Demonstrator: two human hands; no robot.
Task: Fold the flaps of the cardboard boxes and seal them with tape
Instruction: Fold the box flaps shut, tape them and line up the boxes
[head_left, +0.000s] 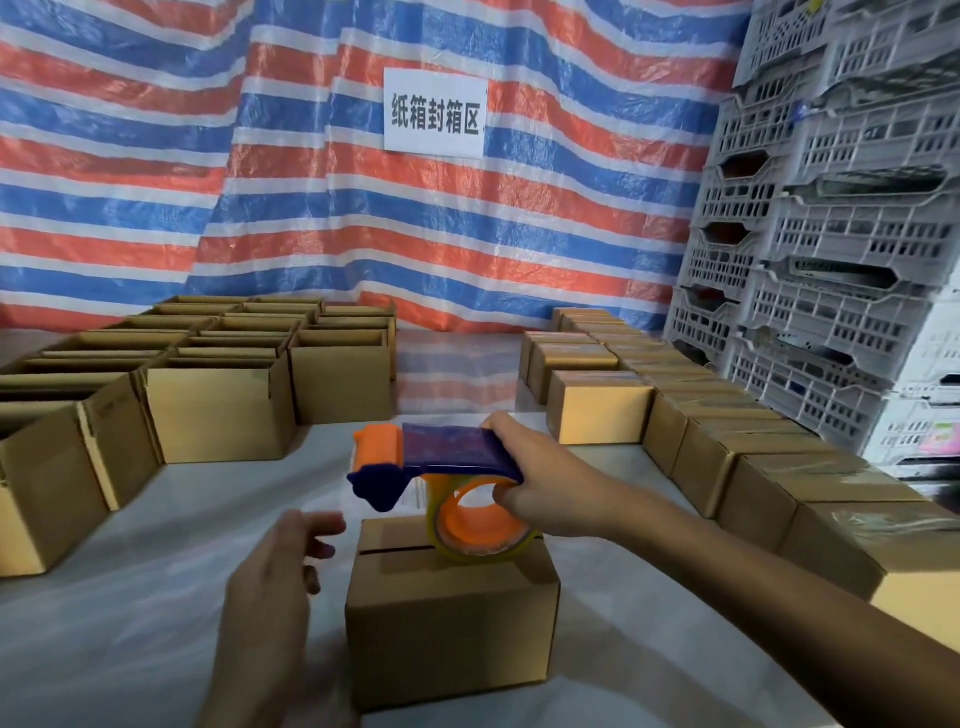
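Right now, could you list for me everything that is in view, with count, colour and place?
box: one, brown, flaps folded shut, centre front on the table
dispenser: one, blue and orange, held above the box
tape roll: one, yellowish clear on an orange hub, in the dispenser
open boxes: many, brown, in rows at left
sealed boxes: many, brown, taped, in rows at right
table: one, white cover, under all boxes
tarp: one, red, blue and white stripes, behind
sign: one, white with black characters, on the tarp
crates: many, grey, stacked at far right
left hand: fingers spread, beside the box's left
right hand: grips the dispenser
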